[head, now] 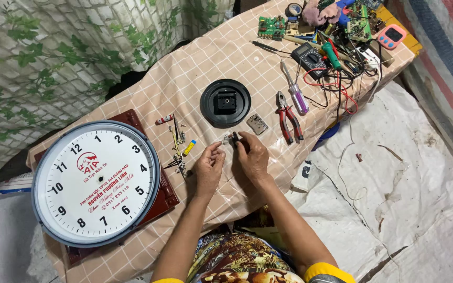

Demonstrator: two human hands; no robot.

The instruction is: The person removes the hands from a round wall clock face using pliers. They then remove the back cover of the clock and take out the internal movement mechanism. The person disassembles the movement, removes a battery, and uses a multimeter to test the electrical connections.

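Note:
My left hand (209,166) and my right hand (251,154) meet over the table's front half, and together they pinch a small black and white clock part (230,139) at the fingertips. Just beyond them lies a round black clock back (225,102) with a square movement housing in its middle. A small grey metal plate (257,124) rests right of the part. Left of my left hand lie loose clock hands and a yellow-tipped piece (179,147).
A large white clock face (96,183) with a grey rim lies at the left on a dark red board. Red-handled pliers (288,118), a clear-handled screwdriver (295,90), a multimeter (311,57), circuit boards (271,27) and tangled wires (342,86) crowd the far right.

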